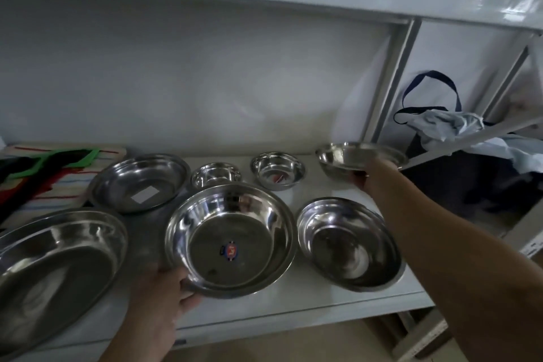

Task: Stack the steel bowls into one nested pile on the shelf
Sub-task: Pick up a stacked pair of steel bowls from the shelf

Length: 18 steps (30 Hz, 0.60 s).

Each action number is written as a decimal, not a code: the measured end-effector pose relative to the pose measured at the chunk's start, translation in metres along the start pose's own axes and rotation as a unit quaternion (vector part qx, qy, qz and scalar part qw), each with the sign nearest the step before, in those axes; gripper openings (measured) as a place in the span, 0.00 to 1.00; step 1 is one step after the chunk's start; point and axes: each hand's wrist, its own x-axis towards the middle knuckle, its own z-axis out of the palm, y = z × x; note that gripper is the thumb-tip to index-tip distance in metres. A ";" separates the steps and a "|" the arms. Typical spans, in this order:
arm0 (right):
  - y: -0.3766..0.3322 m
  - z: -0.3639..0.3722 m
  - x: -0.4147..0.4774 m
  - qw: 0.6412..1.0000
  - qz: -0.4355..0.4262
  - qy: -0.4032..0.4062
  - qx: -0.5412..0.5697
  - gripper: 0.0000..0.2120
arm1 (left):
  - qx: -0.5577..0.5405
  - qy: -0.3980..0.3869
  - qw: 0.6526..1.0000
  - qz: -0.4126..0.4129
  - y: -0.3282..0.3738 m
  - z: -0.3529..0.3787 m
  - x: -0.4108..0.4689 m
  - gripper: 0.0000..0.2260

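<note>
left hand [164,288] clamped on the stickered bowl's [230,239] rim, right hand [371,176] gripping the far-right bowl [352,157]

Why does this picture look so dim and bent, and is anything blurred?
Head view: dim and uneven, with bright glare spots on the steel bowls, such as the centre bowl; the wide lens bows the shelf edge; the right hand and the raised bowl it holds look soft, and corners smear.

The big bowl [55,267] on the far left runs off the frame edge, the right hand [370,178] is mostly tucked under its bowl [357,157], and that bag [458,156] is just dark blur.
</note>
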 end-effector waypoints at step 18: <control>0.016 0.004 -0.263 0.934 -0.013 -0.224 -0.278 0.15 | -0.047 -0.042 0.993 0.102 0.066 -0.026 -0.085 0.12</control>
